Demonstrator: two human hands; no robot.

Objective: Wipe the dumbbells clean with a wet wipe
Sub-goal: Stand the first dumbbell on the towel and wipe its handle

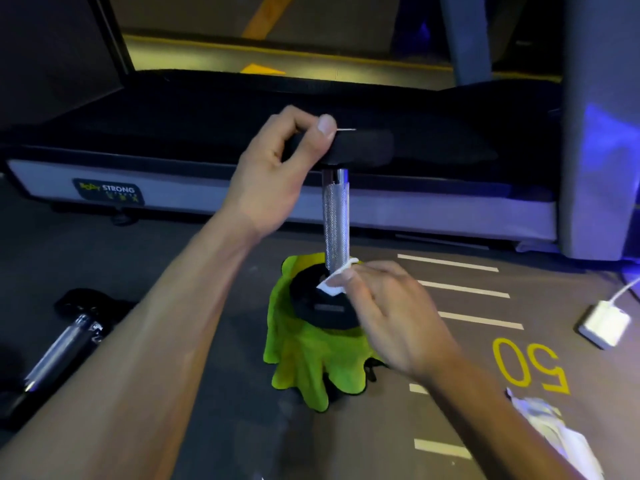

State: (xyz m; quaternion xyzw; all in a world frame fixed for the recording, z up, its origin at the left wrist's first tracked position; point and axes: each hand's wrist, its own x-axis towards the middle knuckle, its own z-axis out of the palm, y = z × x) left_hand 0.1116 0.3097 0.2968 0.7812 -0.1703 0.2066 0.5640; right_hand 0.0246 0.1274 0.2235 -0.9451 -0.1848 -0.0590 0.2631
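A dumbbell stands on end on a lime-green cloth (304,362), its knurled silver handle (335,220) upright between two black heads. My left hand (277,171) grips the upper head (360,147) from the left. My right hand (391,317) pinches a small white wet wipe (334,284) against the base of the handle, just above the lower head (322,306). A second dumbbell (65,337) lies on the floor at the left, part of it cut off by the frame edge.
A treadmill deck (242,188) with a grey side rail runs across behind the dumbbell, and its grey upright (599,133) stands at the right. A white charger block (604,323) with a cable lies on the marked floor. Crumpled white wrapping (554,431) sits at the lower right.
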